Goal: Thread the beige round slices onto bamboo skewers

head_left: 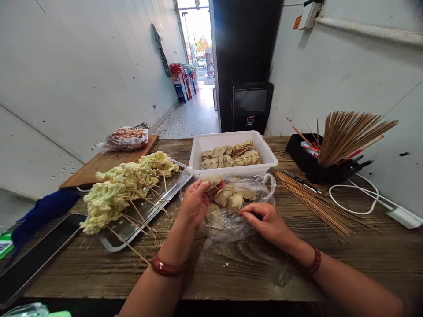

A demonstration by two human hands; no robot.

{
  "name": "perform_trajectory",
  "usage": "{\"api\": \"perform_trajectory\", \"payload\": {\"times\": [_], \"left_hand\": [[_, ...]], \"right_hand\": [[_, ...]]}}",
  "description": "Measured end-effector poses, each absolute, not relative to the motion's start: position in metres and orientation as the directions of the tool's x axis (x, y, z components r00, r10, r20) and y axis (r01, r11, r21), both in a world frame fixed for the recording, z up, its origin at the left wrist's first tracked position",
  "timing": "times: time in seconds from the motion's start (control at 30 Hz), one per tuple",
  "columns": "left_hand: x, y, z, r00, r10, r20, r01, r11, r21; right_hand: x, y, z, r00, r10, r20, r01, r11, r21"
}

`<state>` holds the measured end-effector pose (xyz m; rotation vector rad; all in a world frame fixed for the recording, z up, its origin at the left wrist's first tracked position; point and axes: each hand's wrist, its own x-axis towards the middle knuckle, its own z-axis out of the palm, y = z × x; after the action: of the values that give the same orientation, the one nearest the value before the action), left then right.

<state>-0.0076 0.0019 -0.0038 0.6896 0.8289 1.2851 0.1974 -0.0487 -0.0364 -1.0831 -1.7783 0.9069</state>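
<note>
In my left hand (pixel 194 200) is a pale, round, dumpling-like piece (pixel 212 180), pinched between thumb and fingers. My right hand (pixel 264 220) is closed on the lower end of a thin bamboo skewer (pixel 216 188), which slants up to the piece in my left hand. More such pieces (pixel 214 215) lie below on a clear plastic bag (pixel 264 193). I cannot tell whether any of the middle ones are on the skewer. Just behind the bag, a white plastic tub (pixel 269 162) holds rows of skewered pale pieces (pixel 214 162).
Skewered cauliflower (pixel 122 185) fills a metal tray (pixel 115 246) at left. Behind it, a bagged pack (pixel 124 138) rests on a wooden board (pixel 82 171). Loose skewers (pixel 313 207) lie at right near a black holder (pixel 297 152) and a white cable (pixel 353 213).
</note>
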Motion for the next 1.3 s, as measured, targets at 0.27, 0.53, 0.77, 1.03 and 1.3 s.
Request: {"api": "perform_trajectory", "payload": {"times": [0.27,0.53,0.77,1.03,1.3], "left_hand": [[-0.007,0.001,-0.005,0.101,0.979,-0.176,-0.538,0.202,0.819],[-0.004,0.000,-0.007,0.091,0.984,-0.153,-0.527,0.177,0.831],[0.000,-0.001,-0.008,0.086,0.991,-0.105,-0.499,0.134,0.856],[0.004,-0.002,-0.010,-0.008,1.000,-0.020,-0.471,0.014,0.882],[0.003,0.000,-0.020,-0.024,1.000,0.013,-0.380,-0.022,0.925]], "right_hand": [[0.197,-0.048,-0.037,-0.264,0.916,0.302,0.320,0.379,-0.868],[0.195,-0.049,-0.039,-0.260,0.915,0.308,0.314,0.382,-0.869],[0.193,-0.049,-0.039,-0.233,0.933,0.275,0.307,0.339,-0.889],[0.190,-0.053,-0.039,-0.219,0.952,0.214,0.302,0.275,-0.913],[0.186,-0.055,-0.043,-0.189,0.959,0.210,0.287,0.258,-0.922]]}}
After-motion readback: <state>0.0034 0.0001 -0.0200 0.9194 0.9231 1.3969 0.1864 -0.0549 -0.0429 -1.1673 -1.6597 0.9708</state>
